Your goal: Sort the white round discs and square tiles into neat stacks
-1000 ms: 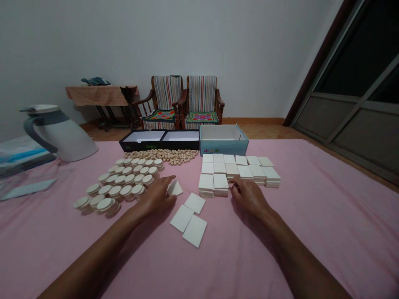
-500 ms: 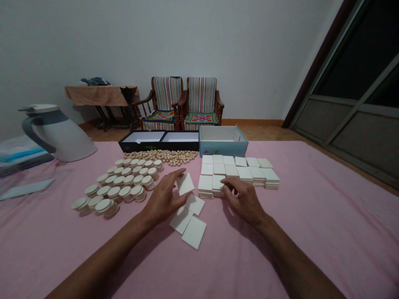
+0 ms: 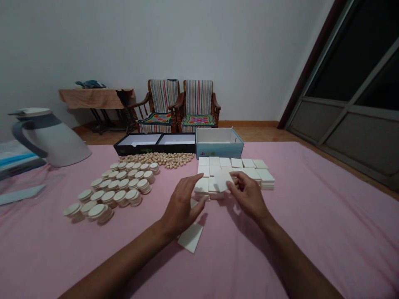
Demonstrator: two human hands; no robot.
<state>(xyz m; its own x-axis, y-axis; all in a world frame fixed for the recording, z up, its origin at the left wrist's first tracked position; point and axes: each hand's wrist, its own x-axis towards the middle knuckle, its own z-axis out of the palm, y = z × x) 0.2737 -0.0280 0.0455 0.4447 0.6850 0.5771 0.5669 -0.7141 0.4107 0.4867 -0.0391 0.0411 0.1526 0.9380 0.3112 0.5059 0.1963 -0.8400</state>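
A thin white square tile point(image 3: 222, 182) is pinched in my right hand point(image 3: 248, 194), tilted just over the front of the stacked square tiles point(image 3: 201, 185). My left hand point(image 3: 181, 206) hovers to the left of these stacks, thumb and fingers spread with nothing between them. Below it a loose square tile point(image 3: 190, 238) lies on the pink cloth point(image 3: 237, 265); another is mostly hidden behind the left thumb. The stacks stand in close rows, and the held tile covers part of them.
Several stacks of round white discs point(image 3: 109, 197) stand in rows on the left. Small wooden beads point(image 3: 162, 158) lie before a black divided box point(image 3: 156, 143) and a light blue box point(image 3: 219, 145). A white jug point(image 3: 59, 139) is at the far left.
The tile that was in my left hand is gone from it, and my right hand now holds one. My left hand has moved right, towards the square stacks. The view has shifted slightly.
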